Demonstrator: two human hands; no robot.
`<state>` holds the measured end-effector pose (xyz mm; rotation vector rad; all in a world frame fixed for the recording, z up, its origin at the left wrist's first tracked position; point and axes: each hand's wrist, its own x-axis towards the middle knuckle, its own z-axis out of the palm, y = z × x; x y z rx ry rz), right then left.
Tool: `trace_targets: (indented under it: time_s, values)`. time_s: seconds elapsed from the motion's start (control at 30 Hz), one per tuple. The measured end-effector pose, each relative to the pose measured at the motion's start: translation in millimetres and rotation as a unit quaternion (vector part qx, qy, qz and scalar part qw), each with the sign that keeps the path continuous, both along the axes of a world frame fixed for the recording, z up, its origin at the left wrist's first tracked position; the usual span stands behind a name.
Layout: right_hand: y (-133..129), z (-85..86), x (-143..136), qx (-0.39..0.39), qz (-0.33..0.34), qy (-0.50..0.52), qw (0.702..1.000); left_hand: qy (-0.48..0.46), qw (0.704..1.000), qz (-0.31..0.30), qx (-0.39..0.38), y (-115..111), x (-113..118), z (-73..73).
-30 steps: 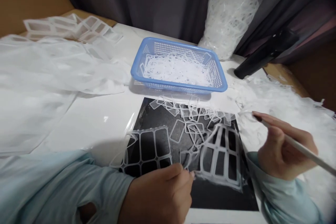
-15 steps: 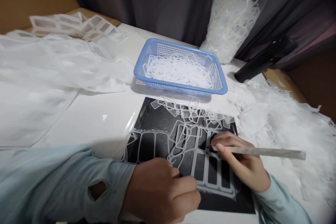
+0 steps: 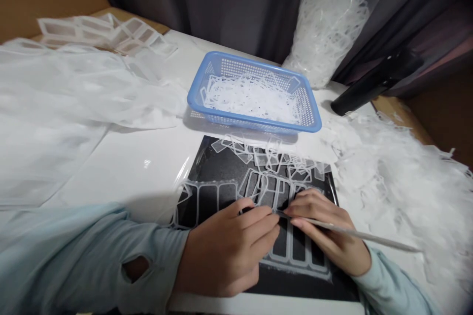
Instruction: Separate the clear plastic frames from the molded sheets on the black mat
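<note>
A translucent sheet of joined rectangular frames (image 3: 289, 241) lies on a black mat (image 3: 281, 288). My left hand (image 3: 229, 246) is closed over the middle of the sheet, fingertips pinched at its frame strips; the exact piece between them is hidden. My right hand (image 3: 328, 229) grips a thin, flat grey stick-like tool (image 3: 384, 241), whose narrow tip points left and reaches close to the left fingertips. Several small loose rectangular frames (image 3: 273, 160) are scattered along the mat's far edge, and some overlap the sheet's upper part.
Behind the mat stands a blue mesh basket (image 3: 254, 123) holding many white frame pieces. A clear bag (image 3: 328, 34) of similar pieces and a black cylindrical object (image 3: 365, 88) are at the back right. White sheets (image 3: 74, 93) cover the left; a pile of white scraps (image 3: 410, 187) fills the right.
My left hand has shifted up and turned, its fingertips now beside the tool's tip. My right hand has moved left and slightly down, and the tool's rear end has dropped lower.
</note>
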<state>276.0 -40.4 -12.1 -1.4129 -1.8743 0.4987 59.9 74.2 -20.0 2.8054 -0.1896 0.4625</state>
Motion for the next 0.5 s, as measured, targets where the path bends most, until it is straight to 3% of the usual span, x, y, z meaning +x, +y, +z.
trace_targets:
  time_s: [0.17,0.3,0.5]
  values:
    - [0,1.1,-2,0.000,-0.015,-0.052,0.999,-0.024,1.000,0.011,-0.008,-2,0,-2.9]
    - [-5,-1.5,-7,0.042,-0.021,-0.162,0.986,-0.066,0.997,0.006,-0.034,-2,1,-3.3]
    - [-14,-7.0,-17,0.068,-0.029,-0.243,0.967,-0.032,0.998,0.006,-0.055,-2,2,-3.4]
